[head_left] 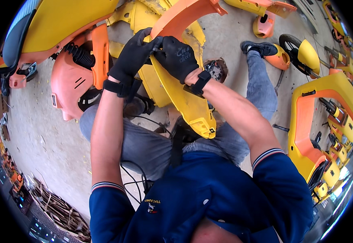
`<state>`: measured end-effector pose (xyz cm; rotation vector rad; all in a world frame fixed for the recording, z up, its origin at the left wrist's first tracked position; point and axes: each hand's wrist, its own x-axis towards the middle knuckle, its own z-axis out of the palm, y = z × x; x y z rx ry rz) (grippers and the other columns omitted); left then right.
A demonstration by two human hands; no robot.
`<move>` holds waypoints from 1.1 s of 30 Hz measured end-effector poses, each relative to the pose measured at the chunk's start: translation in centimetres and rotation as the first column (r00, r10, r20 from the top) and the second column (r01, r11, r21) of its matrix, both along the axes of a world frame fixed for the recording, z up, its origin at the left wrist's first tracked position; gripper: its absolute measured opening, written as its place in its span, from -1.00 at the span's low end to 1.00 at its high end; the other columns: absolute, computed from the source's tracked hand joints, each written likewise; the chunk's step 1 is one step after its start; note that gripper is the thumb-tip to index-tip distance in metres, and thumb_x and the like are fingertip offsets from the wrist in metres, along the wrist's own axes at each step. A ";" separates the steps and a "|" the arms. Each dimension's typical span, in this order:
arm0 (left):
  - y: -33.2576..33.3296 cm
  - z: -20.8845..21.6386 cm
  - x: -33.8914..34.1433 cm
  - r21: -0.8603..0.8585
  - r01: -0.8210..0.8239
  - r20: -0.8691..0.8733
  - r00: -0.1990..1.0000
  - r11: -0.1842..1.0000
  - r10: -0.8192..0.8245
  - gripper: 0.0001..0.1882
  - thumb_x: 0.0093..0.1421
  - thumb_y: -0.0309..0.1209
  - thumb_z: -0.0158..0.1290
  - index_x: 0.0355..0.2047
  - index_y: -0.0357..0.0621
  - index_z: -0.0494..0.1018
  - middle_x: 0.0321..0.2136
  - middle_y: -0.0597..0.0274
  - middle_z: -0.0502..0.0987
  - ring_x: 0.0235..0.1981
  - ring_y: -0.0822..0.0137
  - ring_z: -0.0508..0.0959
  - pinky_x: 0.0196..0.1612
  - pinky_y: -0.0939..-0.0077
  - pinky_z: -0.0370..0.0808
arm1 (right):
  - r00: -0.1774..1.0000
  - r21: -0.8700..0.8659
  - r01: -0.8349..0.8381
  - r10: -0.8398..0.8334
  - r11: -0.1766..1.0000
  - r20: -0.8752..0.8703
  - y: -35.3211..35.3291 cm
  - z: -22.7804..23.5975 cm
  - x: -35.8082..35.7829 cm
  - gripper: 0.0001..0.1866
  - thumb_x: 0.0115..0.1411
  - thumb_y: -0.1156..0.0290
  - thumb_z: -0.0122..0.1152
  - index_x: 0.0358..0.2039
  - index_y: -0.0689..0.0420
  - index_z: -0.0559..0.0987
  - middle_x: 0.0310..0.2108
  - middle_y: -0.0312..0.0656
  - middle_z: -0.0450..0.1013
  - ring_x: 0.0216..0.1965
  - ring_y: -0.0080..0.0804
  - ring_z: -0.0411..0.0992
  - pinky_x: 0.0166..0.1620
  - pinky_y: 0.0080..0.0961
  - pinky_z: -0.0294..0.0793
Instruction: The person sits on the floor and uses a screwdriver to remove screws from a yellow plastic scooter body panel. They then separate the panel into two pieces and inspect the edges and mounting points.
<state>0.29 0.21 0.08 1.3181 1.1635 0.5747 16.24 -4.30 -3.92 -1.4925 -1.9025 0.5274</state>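
My left hand (131, 55), in a black glove, grips the upper end of a long yellow plastic panel (184, 95). My right hand (178, 57), gloved the same way, has its fingers curled in beside the left fingertips at the panel's edge. Anything small between the fingertips is hidden. From there the panel slants down toward my lap, its lower end showing a small bracket-like corner. Just beyond my hands curves an orange plastic panel (183, 17); whether it is joined to the yellow one I cannot tell.
On the left stands a yellow scooter body (63, 24) with a black shock absorber (79, 55) and a salmon fairing (69, 83). More yellow panels (142, 18) lie beyond my hands. To the right are a yellow-orange frame cover (298, 125) and a wheel (292, 50). Black cables (134, 182) hang near my lap.
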 end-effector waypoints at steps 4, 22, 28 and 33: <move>-0.2 0.3 0.0 0.010 0.001 0.005 1.000 1.000 -0.001 -0.55 0.28 -0.25 0.11 0.11 -0.17 0.39 -0.24 0.28 0.56 -0.29 0.52 0.56 -0.32 0.58 0.59 | 0.998 0.008 -0.005 0.005 1.000 -0.055 0.1 -0.4 -0.3 -0.76 0.18 0.22 0.21 -0.23 0.08 0.52 -0.30 -0.05 0.50 -0.29 -0.05 0.52 -0.26 -0.19 0.52; -0.1 0.0 0.0 -0.007 -0.009 -0.017 1.000 1.000 0.009 -0.51 0.27 -0.16 0.14 0.11 -0.15 0.39 -0.29 0.31 0.58 -0.33 0.54 0.55 -0.35 0.61 0.56 | 0.999 -0.032 0.043 -0.043 0.999 0.027 -0.4 0.8 -0.3 -0.71 0.16 0.25 0.24 -0.24 0.19 0.48 -0.34 0.06 0.50 -0.35 0.05 0.51 -0.30 -0.17 0.50; -0.2 0.3 0.1 -0.026 -0.005 -0.031 1.000 1.000 0.005 -0.52 0.27 -0.18 0.13 0.12 -0.13 0.39 -0.28 0.32 0.58 -0.32 0.54 0.56 -0.36 0.63 0.57 | 0.995 -0.103 0.059 -0.067 0.993 -0.078 -0.2 0.8 -0.6 -0.73 0.16 0.27 0.23 -0.23 0.17 0.50 -0.33 0.05 0.51 -0.32 0.03 0.51 -0.27 -0.18 0.49; -0.2 -0.2 -0.2 -0.024 -0.004 0.002 1.000 1.000 0.004 -0.52 0.26 -0.17 0.12 0.12 -0.12 0.39 -0.30 0.32 0.58 -0.33 0.52 0.57 -0.36 0.59 0.57 | 0.999 0.014 0.053 -0.053 0.999 0.005 -0.5 0.1 -0.6 -0.74 0.16 0.27 0.22 -0.22 0.16 0.50 -0.36 0.02 0.49 -0.33 0.01 0.51 -0.28 -0.17 0.49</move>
